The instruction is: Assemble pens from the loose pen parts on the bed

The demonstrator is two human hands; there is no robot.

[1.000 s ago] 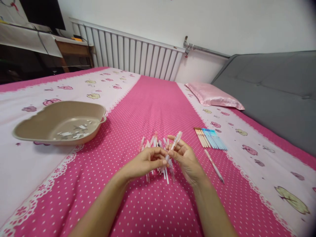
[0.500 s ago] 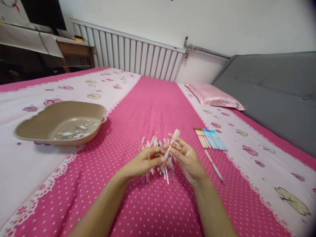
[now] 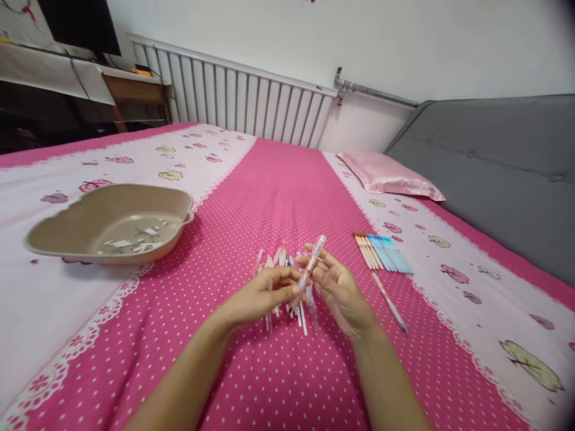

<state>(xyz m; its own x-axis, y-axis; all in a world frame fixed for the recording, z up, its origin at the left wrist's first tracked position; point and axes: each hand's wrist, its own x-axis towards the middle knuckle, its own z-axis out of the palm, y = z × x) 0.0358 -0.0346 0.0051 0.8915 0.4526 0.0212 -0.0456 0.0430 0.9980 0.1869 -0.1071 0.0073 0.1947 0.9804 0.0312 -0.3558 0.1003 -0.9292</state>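
My left hand (image 3: pixel 265 292) and my right hand (image 3: pixel 342 288) both pinch one pink-and-white pen barrel (image 3: pixel 316 250), tilted with its upper end to the right. The left fingers close on its lower part, the right fingers on its middle. Dark marks show near its upper end. Under and behind my hands lies a loose pile of pink and clear pen parts (image 3: pixel 309 311), partly hidden by the fingers. To the right, a pinkish pen (image 3: pixel 390 303) with a grey tip lies alone. Beyond it is a neat row of cream and blue pens (image 3: pixel 381 254).
A beige plastic basin (image 3: pixel 72 233) with small white and grey pieces in it sits on the left of the bed. A pink pillow (image 3: pixel 390 175) lies at the back right, by a grey padded headboard (image 3: pixel 494 173). A white radiator (image 3: pixel 233 90) stands behind the bed.
The pen barrel has turned in my fingers, so dark marks now show near its upper end. My hands stay in nearly the same place.
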